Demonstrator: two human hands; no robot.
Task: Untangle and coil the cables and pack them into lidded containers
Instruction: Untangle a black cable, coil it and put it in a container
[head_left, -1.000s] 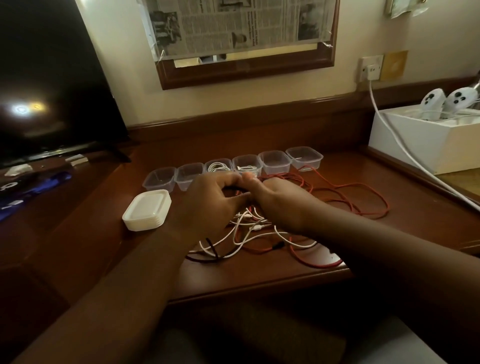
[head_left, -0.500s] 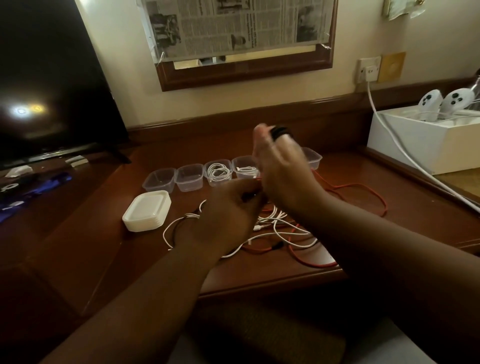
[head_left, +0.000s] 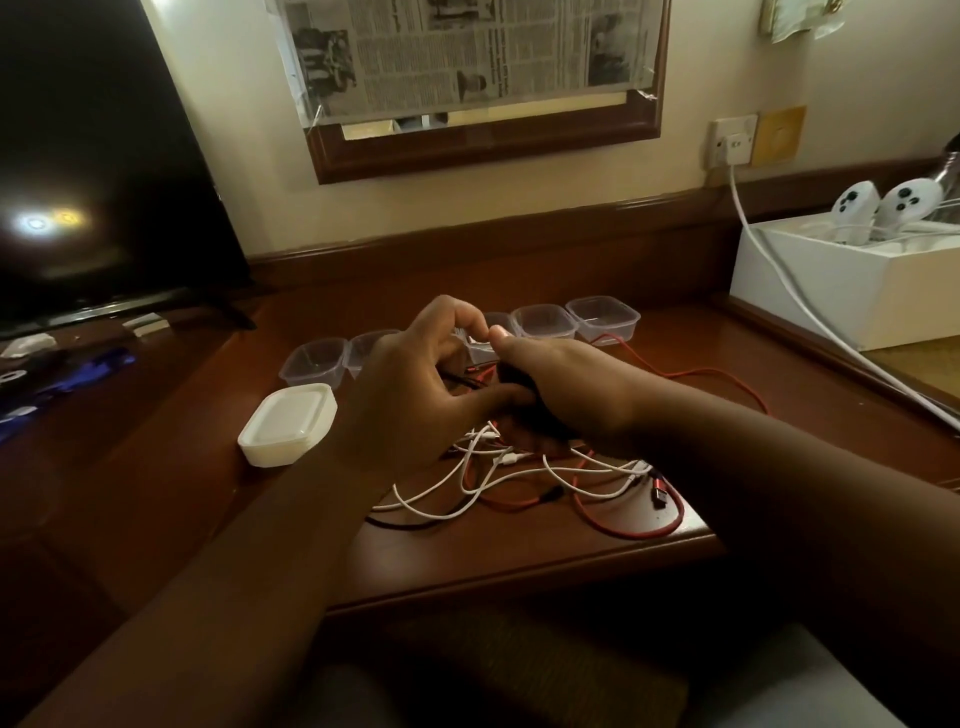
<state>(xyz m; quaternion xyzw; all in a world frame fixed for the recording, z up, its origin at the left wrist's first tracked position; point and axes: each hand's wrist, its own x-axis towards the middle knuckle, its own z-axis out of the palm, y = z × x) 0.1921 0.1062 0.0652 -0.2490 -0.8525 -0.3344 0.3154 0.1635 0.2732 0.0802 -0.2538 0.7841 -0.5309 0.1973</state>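
Observation:
A tangle of white cables (head_left: 498, 467), a red cable (head_left: 628, 525) and a black cable (head_left: 410, 522) lies on the wooden desk (head_left: 519, 566). Above it, my left hand (head_left: 415, 400) and my right hand (head_left: 561, 384) meet, both with curled fingers round a dark bundle of black cable (head_left: 511, 376); how it is wound is hidden. A row of clear containers (head_left: 602, 318) stands behind the hands, partly covered by them. A stack of white lids (head_left: 288, 423) sits to the left.
A dark TV screen (head_left: 98, 171) stands at the left. A white box (head_left: 852, 286) with two white controllers (head_left: 883, 205) sits at the right, and a white power cord (head_left: 810, 306) runs from the wall socket (head_left: 732, 143) across it.
My right hand has come down from its raised position half a second ago and joined the left over the tangle. The black bundle came down with it.

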